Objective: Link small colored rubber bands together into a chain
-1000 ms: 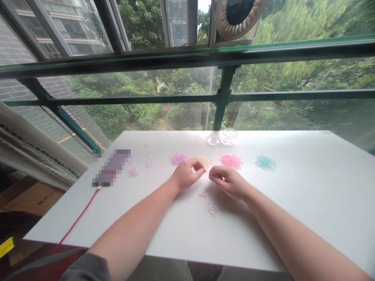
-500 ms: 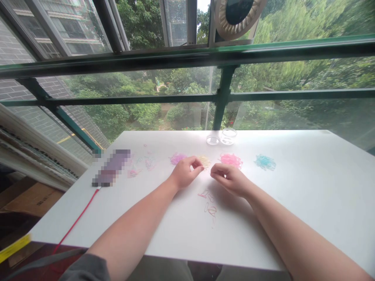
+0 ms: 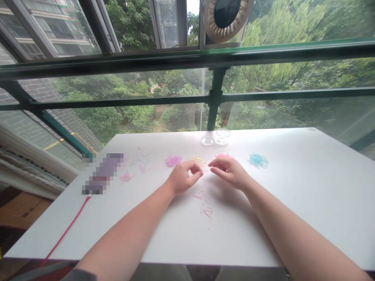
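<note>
My left hand (image 3: pixel 184 178) is over the middle of the table, thumb and forefinger brought together at a thin pinkish rubber band (image 3: pixel 205 170). Just right of it, my right hand (image 3: pixel 230 172) has its thumb and forefinger slightly apart, with nothing plainly between them. Behind my left fingers lies a pile of yellow rubber bands (image 3: pixel 198 160). A pink pile (image 3: pixel 224 155) is partly covered by my right hand. Several loose reddish bands (image 3: pixel 207 211) are scattered on the table below my hands.
Purple bands (image 3: pixel 173 160) and teal bands (image 3: pixel 258 160) form piles on the white table (image 3: pixel 307 187). Mixed bands (image 3: pixel 143 167) lie further left, beside a blurred-out dark object (image 3: pixel 104 173) with a red cable (image 3: pixel 68 228). A clear round container (image 3: pixel 222 136) and a clear lid (image 3: pixel 207 141) stand at the back.
My right thumb and forefinger have spread apart a little. The whole view has shifted slightly, moving the table items left in the picture. Both hands stay close together.
</note>
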Motion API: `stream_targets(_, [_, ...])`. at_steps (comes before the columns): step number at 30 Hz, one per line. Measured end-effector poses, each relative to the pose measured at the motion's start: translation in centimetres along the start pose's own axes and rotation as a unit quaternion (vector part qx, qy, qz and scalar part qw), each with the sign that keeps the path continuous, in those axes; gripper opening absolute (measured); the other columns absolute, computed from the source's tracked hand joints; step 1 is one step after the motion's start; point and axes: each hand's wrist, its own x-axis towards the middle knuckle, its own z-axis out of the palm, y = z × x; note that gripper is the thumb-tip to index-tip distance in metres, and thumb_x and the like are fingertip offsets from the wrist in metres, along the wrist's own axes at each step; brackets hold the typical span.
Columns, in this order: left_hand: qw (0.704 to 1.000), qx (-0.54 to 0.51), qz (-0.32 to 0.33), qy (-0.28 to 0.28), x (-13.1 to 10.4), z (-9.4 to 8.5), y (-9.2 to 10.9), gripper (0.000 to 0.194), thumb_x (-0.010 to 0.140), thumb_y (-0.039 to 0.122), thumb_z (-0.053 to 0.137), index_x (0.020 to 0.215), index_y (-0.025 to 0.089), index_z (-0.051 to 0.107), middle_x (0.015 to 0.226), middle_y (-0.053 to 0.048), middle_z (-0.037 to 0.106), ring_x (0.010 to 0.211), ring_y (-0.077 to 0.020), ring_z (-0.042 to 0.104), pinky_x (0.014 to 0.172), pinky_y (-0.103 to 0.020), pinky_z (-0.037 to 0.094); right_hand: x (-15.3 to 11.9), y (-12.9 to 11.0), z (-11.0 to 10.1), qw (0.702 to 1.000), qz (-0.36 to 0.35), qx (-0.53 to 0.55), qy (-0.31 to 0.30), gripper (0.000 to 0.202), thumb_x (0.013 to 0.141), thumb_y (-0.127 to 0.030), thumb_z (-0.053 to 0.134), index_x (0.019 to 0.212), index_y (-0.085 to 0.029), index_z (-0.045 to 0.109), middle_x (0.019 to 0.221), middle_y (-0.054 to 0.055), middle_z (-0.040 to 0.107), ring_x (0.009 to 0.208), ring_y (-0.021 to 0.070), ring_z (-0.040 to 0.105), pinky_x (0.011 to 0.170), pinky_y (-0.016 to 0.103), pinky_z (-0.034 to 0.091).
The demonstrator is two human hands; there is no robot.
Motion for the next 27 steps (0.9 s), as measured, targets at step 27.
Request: stream_targets(27, [0.995,-0.004,-0.039,-0.088,-0.3,-0.3,-0.2,0.012,0.077,0.026,0.054,0.077,0.017,0.061,0.076,0.000,0.064,0.067,-0.0110,0.055,0.059,-0.022,0.039,1.2,4.4,-2.1,0.960,0.132,-0.198,0.147,0.026,0.070,-0.020,0.051,0.087,-0.018,0.070,0.077,0.003,0.068,0.065,0.0146,0.057,0.065,0.027,0.042])
